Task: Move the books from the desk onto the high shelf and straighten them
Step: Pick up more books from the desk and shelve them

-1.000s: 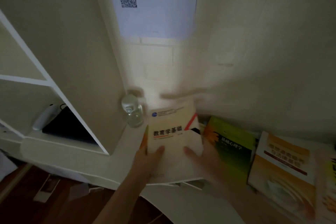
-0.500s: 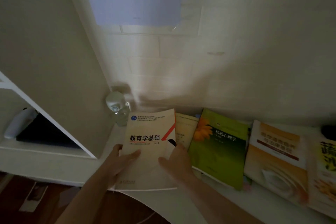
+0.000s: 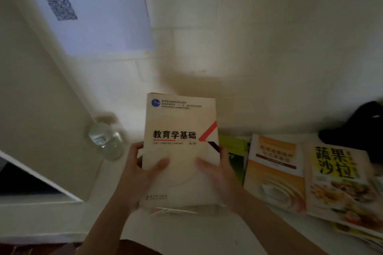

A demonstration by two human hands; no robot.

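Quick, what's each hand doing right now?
Left hand: grips the cream book.
Right hand: grips the same book.

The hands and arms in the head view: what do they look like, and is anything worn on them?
Both are bare. The left hand and the right hand carry no glove, ring, watch or bracelet that can be seen, and the fingers have no visible marking. Both forearms show uncovered up to the bottom edge of the picture; no sleeve enters the view. The dim, blurred picture hides finer details such as nails.
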